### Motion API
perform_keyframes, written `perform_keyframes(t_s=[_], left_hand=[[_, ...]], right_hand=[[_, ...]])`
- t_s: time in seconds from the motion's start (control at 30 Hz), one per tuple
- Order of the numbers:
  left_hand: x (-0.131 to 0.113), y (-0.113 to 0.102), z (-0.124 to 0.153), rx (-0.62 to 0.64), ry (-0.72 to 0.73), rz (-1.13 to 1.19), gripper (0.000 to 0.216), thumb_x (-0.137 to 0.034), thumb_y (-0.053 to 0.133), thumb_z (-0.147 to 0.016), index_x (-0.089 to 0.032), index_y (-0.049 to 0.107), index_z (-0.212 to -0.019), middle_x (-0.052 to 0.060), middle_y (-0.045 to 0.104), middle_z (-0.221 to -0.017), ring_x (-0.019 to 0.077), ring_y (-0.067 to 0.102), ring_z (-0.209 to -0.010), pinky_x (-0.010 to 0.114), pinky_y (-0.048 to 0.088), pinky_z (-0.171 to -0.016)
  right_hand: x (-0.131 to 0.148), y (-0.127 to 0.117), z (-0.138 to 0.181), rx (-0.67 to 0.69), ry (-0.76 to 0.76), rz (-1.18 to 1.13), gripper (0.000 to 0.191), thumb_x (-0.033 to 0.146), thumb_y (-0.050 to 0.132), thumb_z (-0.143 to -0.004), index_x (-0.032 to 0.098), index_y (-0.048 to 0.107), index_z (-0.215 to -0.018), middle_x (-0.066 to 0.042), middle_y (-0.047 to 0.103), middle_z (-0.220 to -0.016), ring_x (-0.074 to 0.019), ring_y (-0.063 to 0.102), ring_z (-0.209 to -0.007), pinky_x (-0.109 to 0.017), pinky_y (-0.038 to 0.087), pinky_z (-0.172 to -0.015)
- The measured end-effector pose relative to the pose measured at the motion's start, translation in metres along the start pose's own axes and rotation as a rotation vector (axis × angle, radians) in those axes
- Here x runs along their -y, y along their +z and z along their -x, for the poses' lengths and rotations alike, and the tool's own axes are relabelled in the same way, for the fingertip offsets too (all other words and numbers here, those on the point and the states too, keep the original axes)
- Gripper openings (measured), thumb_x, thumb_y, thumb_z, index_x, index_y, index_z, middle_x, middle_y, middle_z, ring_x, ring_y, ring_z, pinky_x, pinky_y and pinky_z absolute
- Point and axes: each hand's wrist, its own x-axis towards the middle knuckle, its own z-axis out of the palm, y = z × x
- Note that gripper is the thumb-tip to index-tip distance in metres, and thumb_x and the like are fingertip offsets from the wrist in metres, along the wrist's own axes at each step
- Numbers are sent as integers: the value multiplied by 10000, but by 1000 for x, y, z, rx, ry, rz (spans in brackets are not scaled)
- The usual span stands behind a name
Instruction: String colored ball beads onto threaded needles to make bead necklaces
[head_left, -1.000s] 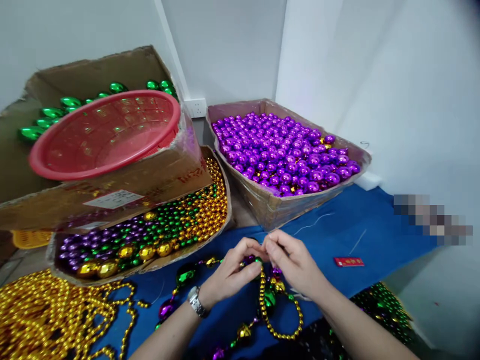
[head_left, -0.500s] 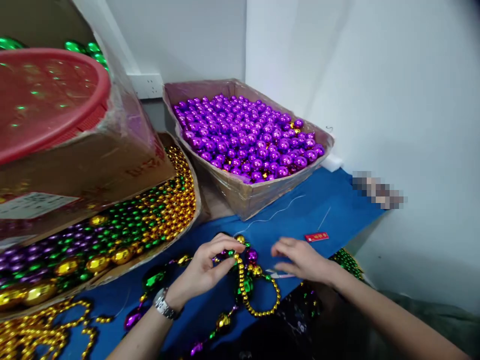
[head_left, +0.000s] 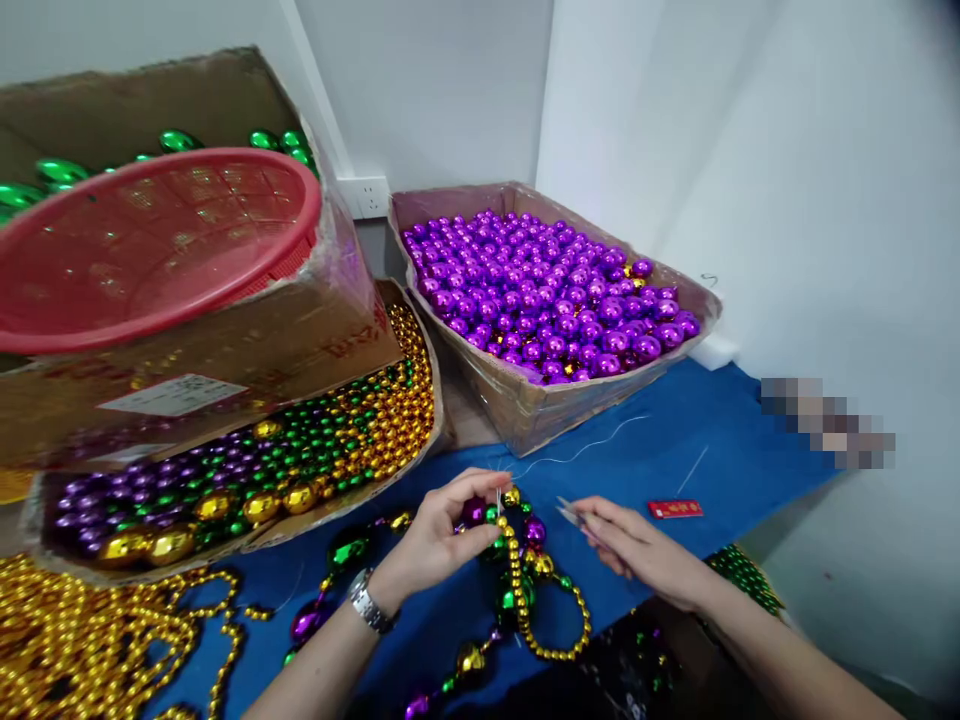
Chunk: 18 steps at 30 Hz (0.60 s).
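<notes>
My left hand [head_left: 454, 530], with a silver watch at its wrist, pinches white thread [head_left: 499, 499] between thumb and fingertips. Just below those fingertips hangs a looped string of small gold beads [head_left: 525, 625]. Larger purple, green and gold beads on a bead garland [head_left: 471, 657] lie around and under the hand on the blue cloth. To the right, my right hand [head_left: 637, 550] is closed around small thread snips [head_left: 571, 512], their pointed blades facing the left hand, apart from the thread. The handle is mostly hidden in the palm.
A carton of purple balls [head_left: 540, 395] stands behind the hands. At left, a red basket [head_left: 300, 215] sits in a carton above a box of mixed beads [head_left: 315, 500]. Gold bead strings [head_left: 97, 620] lie front left. A red packet [head_left: 675, 509] rests on the blue cloth [head_left: 720, 440].
My right hand has picked up the thread snips from the cloth and now points them toward the left hand. The left hand keeps its pinch. The whole view has shifted.
</notes>
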Motion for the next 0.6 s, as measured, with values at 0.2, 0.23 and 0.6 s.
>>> perform_keyframes(t_s=[0.2,0.23,0.6], left_hand=[[2,0,-2,48,8,25,472,-204,633,-801,-214,521,-1259,99,527,-1180,199,544,-989,340,449,-880],[1,-1,-3,55,10,24,475,-208,633,-800,-213,520,-1261,99,529,-1174,195,545,-973,338,453,-870],[-2,0,-7,100,16,-26,491,-150,630,-787,-227,521,-1260,72,542,-1147,174,548,-956,330,460,-872]], right_hand=[[56,9,-30,71,-149,-130,295,412,379,-962,209,571,-1055,13,592,-811,-104,524,-684,-199,407,-601],[59,8,-33,74,-165,-119,285,397,391,-960,205,581,-1051,7,606,-836,-112,535,-710,-209,414,-627],[72,-2,-32,19,-328,83,221,274,436,-951,206,615,-1062,-17,628,-895,-138,559,-793,-245,395,-714]])
